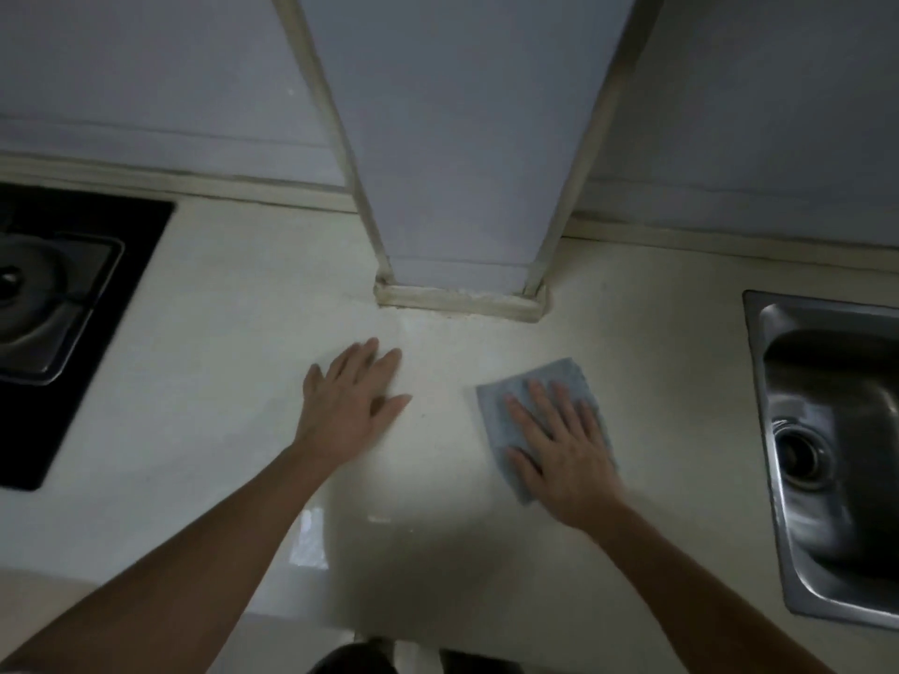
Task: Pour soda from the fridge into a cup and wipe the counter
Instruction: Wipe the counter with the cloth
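A pale cream counter (pixel 233 333) fills the middle of the view. My right hand (pixel 559 445) lies flat with straight, spread fingers on a blue-grey cloth (pixel 506 411), pressing it onto the counter. The cloth shows beyond my fingertips and to their left. My left hand (pixel 348 406) rests palm down on the bare counter to the left of the cloth, fingers straight, holding nothing. No cup, soda or fridge is in view.
A steel sink (pixel 836 445) with a drain is set into the counter at the right. A black gas hob (pixel 53 304) sits at the left. A tiled column (pixel 462 163) juts from the back wall onto the counter.
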`<state>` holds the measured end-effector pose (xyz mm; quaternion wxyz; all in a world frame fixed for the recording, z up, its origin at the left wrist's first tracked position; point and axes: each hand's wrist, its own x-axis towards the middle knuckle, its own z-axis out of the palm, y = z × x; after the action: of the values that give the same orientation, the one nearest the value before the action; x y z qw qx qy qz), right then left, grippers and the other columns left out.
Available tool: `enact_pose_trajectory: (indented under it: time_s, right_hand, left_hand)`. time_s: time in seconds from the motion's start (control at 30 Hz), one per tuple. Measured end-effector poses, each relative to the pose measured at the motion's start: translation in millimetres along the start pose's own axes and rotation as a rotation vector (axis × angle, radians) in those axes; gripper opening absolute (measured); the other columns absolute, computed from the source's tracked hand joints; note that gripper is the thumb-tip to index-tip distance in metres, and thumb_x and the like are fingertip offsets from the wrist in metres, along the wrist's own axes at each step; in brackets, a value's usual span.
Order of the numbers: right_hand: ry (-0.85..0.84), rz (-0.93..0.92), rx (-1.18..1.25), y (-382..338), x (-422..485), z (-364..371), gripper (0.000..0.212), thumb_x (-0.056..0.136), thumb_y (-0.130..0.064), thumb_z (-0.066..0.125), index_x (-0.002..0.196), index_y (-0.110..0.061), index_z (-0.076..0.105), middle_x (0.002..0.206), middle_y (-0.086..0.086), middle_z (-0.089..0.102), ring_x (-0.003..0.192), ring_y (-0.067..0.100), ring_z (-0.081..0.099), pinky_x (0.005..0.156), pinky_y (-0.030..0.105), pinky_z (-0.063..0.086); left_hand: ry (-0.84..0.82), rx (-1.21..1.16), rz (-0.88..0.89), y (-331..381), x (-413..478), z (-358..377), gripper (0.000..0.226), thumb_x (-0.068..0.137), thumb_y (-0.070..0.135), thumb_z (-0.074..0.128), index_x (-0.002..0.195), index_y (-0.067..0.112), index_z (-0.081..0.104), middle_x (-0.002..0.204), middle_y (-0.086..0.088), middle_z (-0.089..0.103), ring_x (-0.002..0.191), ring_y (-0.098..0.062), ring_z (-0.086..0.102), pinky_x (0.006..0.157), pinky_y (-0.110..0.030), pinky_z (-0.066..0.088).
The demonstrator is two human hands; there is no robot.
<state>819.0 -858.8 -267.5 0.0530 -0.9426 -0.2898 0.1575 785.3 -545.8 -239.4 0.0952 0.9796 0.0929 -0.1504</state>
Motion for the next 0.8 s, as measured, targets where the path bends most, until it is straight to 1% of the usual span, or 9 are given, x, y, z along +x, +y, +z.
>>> enact_pose_trajectory:
  time_s: [0.1,0.17,0.23,0.3,0.43,0.57,0.63,0.73,0.8]
  right_hand:
    - [0.001,0.139,-0.004,-9,5,0,0.068,0.096,-0.069,0.012,0.155,-0.040,-0.004,0.165,-0.004,-0.009,0.152,0.022,-0.009,0.121,0.047,-0.006]
    - [0.033,0.313,0.044,-32,17,-1,0.071,0.094,-0.070,0.014,0.155,-0.039,-0.003,0.166,0.000,-0.003,0.152,0.024,-0.007,0.120,0.046,-0.010]
    - [0.066,0.388,0.079,-57,38,-5,0.072,0.093,-0.070,0.015,0.156,-0.038,-0.001,0.166,0.003,0.000,0.151,0.027,-0.003,0.120,0.049,-0.006]
    - [0.071,0.338,0.075,-83,63,-8,0.071,0.094,-0.069,0.015,0.155,-0.037,-0.004,0.166,0.005,-0.003,0.151,0.029,-0.003,0.120,0.052,-0.003]
    - [0.044,0.154,0.042,-135,111,-6,0.072,0.096,-0.067,0.016,0.154,-0.036,-0.014,0.165,0.004,-0.014,0.151,0.030,-0.012,0.120,0.054,-0.005]
    - [0.032,-0.037,-0.040,-194,119,13,0.073,0.095,-0.068,0.010,0.154,-0.034,-0.015,0.164,0.006,-0.019,0.149,0.031,-0.018,0.118,0.056,-0.011]
    - [0.015,-0.161,-0.082,-216,99,24,0.072,0.096,-0.068,0.012,0.154,-0.034,-0.013,0.164,0.007,-0.018,0.149,0.034,-0.019,0.118,0.060,-0.007]
    - [0.020,-0.303,-0.109,-230,69,32,0.068,0.097,-0.065,0.019,0.156,-0.036,0.003,0.166,0.006,-0.005,0.149,0.040,-0.010,0.115,0.066,-0.004]
    - [0.019,-0.324,-0.096,-230,68,32,0.068,0.095,-0.066,0.020,0.156,-0.037,0.010,0.166,0.005,0.002,0.150,0.040,-0.004,0.115,0.068,-0.001]
  left_hand:
    - [0.105,-0.065,-0.097,-39,-22,-3,0.065,0.090,0.068,0.032,0.149,0.040,0.033,0.159,0.002,0.031,0.145,-0.024,0.029,0.113,-0.055,0.027]
    - [0.077,-0.027,-0.181,-76,-46,-2,0.064,0.091,0.067,0.032,0.150,0.041,0.029,0.161,0.002,0.025,0.147,-0.026,0.024,0.113,-0.057,0.023]
    - [0.030,0.012,-0.244,-113,-71,-1,0.064,0.093,0.064,0.031,0.153,0.044,0.018,0.164,0.002,0.017,0.149,-0.026,0.017,0.115,-0.060,0.018]
    - [-0.028,0.034,-0.259,-145,-94,1,0.064,0.096,0.063,0.030,0.154,0.047,0.007,0.167,0.002,0.005,0.152,-0.026,0.007,0.116,-0.063,0.013]
    - [-0.098,0.041,-0.207,-164,-102,8,0.064,0.096,0.066,0.021,0.151,0.051,-0.008,0.164,0.008,-0.019,0.152,-0.023,-0.011,0.116,-0.066,0.007]
    - [-0.109,0.061,-0.195,-171,-99,9,0.064,0.096,0.067,0.019,0.150,0.052,-0.012,0.163,0.009,-0.022,0.152,-0.022,-0.015,0.116,-0.067,0.007]
    - [-0.106,0.060,-0.187,-174,-100,10,0.064,0.095,0.068,0.020,0.149,0.053,-0.011,0.163,0.009,-0.021,0.152,-0.021,-0.013,0.115,-0.067,0.009]
    - [-0.105,0.042,-0.183,-175,-100,12,0.064,0.095,0.068,0.020,0.149,0.054,-0.011,0.163,0.010,-0.021,0.152,-0.021,-0.013,0.114,-0.068,0.009]
    - [-0.101,0.035,-0.167,-175,-102,11,0.063,0.096,0.067,0.022,0.149,0.054,-0.010,0.164,0.010,-0.020,0.152,-0.022,-0.012,0.114,-0.068,0.011]
